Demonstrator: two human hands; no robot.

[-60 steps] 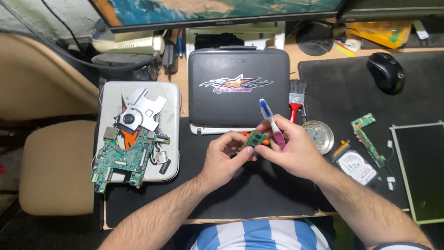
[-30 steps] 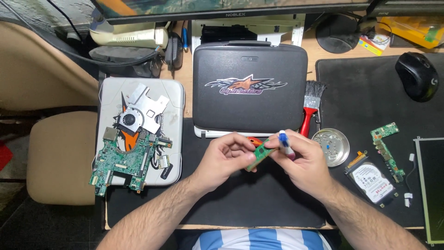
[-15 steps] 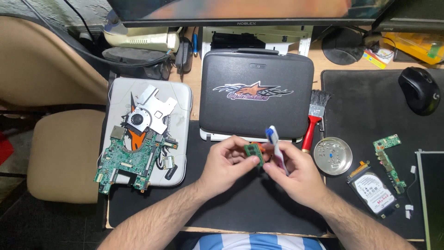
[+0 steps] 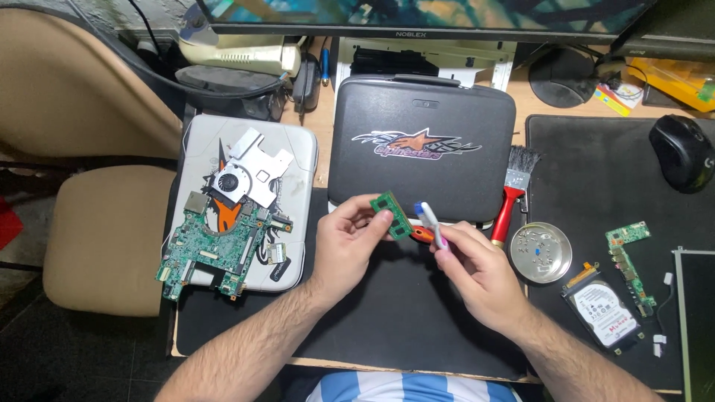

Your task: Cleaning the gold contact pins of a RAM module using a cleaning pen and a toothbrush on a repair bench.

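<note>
My left hand (image 4: 350, 242) pinches a small green memory module (image 4: 392, 214) by its lower edge and holds it tilted above the black desk mat (image 4: 387, 320). My right hand (image 4: 480, 272) grips a slim white tool with a blue band (image 4: 430, 221), its tip pointing up beside the module. An orange-handled tool (image 4: 421, 234) lies on the mat just behind my fingers. Both hands hover in front of a closed black case (image 4: 421, 145).
A grey laptop shell (image 4: 294, 216) at left carries a green motherboard (image 4: 212, 249) and a fan with metal heatsink (image 4: 246, 175). To the right lie a red-handled brush (image 4: 510, 197), a round metal dish (image 4: 540, 251), a hard drive (image 4: 602, 313), a small green board (image 4: 629, 264) and a mouse (image 4: 681, 152). A chair (image 4: 97, 223) stands left.
My hands have drawn slightly apart. The memory module is now raised and tilted in my left hand, and the white tool has moved a little to the right of it.
</note>
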